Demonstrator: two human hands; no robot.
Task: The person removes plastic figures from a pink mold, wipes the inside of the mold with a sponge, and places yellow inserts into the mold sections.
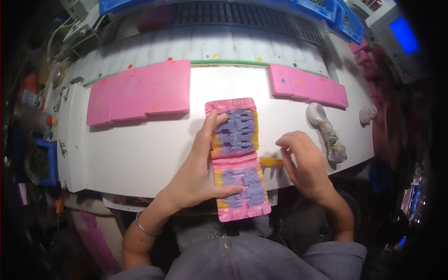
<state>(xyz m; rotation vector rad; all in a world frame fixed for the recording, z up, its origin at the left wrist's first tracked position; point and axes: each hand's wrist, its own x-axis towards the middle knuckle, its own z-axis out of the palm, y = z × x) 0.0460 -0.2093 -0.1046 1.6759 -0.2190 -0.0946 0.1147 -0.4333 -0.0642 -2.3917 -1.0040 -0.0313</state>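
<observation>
My left hand (196, 163) holds a pink rubber mould (235, 159), opened out into two halves joined across the middle. Its fingers lie along the left side, one fingertip on the upper half and the thumb across the lower half. Purple-grey figure-like shapes fill both halves, with yellow along the side edges. Just right of the mould is a small yellow strip with purple prongs (270, 163), low over or on the white tabletop. My right hand (303, 161) is beside this strip, fingers curved and apart; it does not appear to grip it.
Flat pink blocks (154, 93) lie at the left back, more pink blocks (308, 86) at the right back. A tied grey-white cloth bundle (326, 133) sits right of my right hand. Blue bins (326, 11) stand beyond, and a device with a blue screen (404, 35) is far right.
</observation>
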